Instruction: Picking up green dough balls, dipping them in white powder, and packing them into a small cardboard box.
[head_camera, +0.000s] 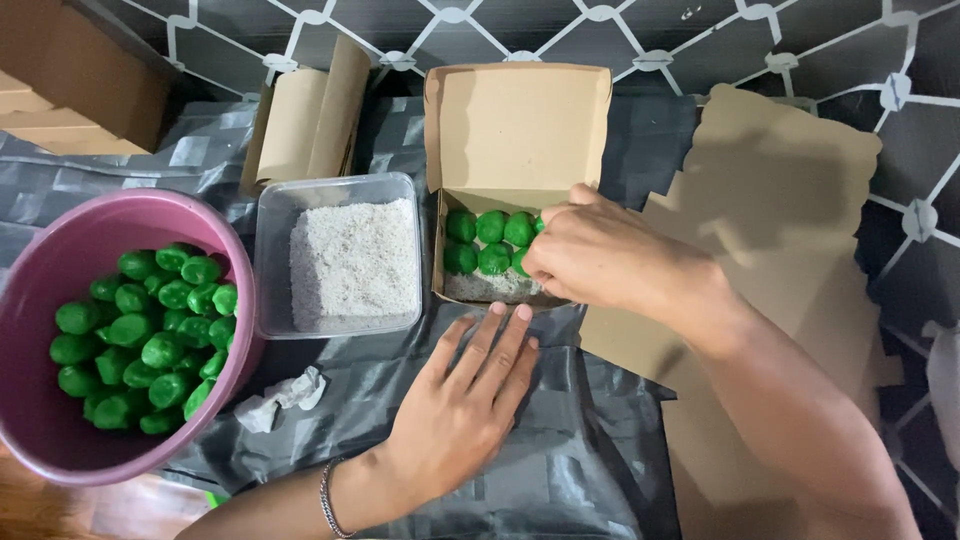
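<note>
Bowl (60, 250) left of tub (272, 260), box (515, 120) right.

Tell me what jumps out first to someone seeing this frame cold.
The bright green balls piled in the pink bowl at far left, matched by a few more green balls in the open cardboard box at top centre. The right hand reaches into that box, while the left hand lies flat on the grey sheet. Between bowl and box sits a clear tub of white shreds.
</note>
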